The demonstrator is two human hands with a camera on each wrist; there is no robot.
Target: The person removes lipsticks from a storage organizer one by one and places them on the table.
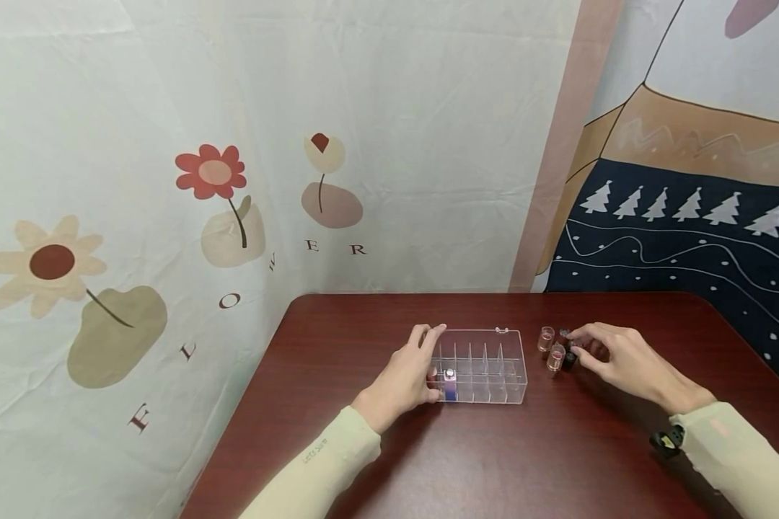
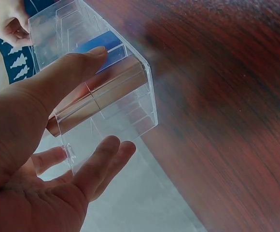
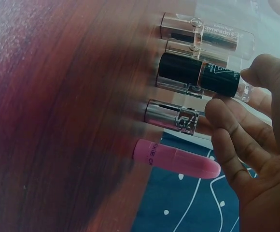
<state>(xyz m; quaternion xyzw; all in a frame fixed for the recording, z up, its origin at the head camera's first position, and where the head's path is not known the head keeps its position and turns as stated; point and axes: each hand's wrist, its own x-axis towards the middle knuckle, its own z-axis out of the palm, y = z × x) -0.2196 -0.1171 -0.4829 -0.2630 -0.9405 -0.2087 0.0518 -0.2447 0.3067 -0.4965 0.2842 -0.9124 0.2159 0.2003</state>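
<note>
My left hand (image 1: 399, 375) grips the left end of a clear compartment box (image 1: 487, 389), thumb on its front wall and fingers at the far side. The box stands with its transparent lid raised. A blue-and-purple tube (image 1: 451, 388) sits in one compartment; beside it, a copper-coloured tube (image 2: 101, 96) shows through the wall under my left thumb. At the right, my right hand (image 1: 626, 360) pinches the top of a black lipstick tube (image 3: 198, 72) between thumb and fingers; its base appears to be on the table.
Around the black tube stand clear-capped lipsticks (image 1: 555, 358), a silver tube (image 3: 171, 116) and a pink tube (image 3: 176, 159). They are grouped right of the box on the dark red table (image 1: 337, 339). Printed cloth (image 1: 428, 180) hangs behind the table.
</note>
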